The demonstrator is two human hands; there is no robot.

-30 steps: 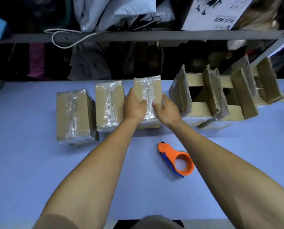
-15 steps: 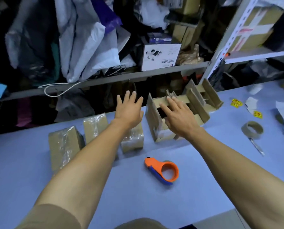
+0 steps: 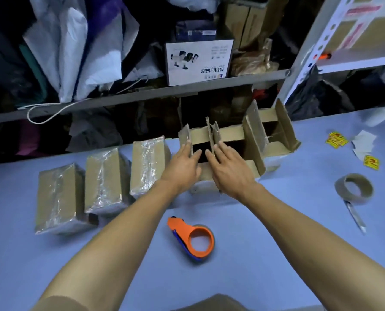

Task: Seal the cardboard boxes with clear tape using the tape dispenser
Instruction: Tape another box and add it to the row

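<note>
Three taped cardboard boxes stand in a row on the blue table: a left box (image 3: 58, 198), a middle box (image 3: 105, 181) and a right box (image 3: 147, 164). To their right stands an open box (image 3: 206, 133) with its flaps up. My left hand (image 3: 182, 167) rests on its left flap, fingers spread. My right hand (image 3: 228, 170) lies on its right flap, fingers spread too. Further right sits a second open box (image 3: 274, 131). The orange tape dispenser (image 3: 193, 239) lies on the table between my forearms, untouched.
A brown tape roll (image 3: 354, 190) and a metal blade (image 3: 355, 216) lie at the right. Yellow stickers (image 3: 336, 139) and paper scraps (image 3: 364, 143) sit at the far right. Behind the table, a shelf (image 3: 142, 97) holds bags and a white carton (image 3: 198, 60).
Both hands left the third taped box and moved right onto the flaps of the nearest open box. The view tilted up and shifted right.
</note>
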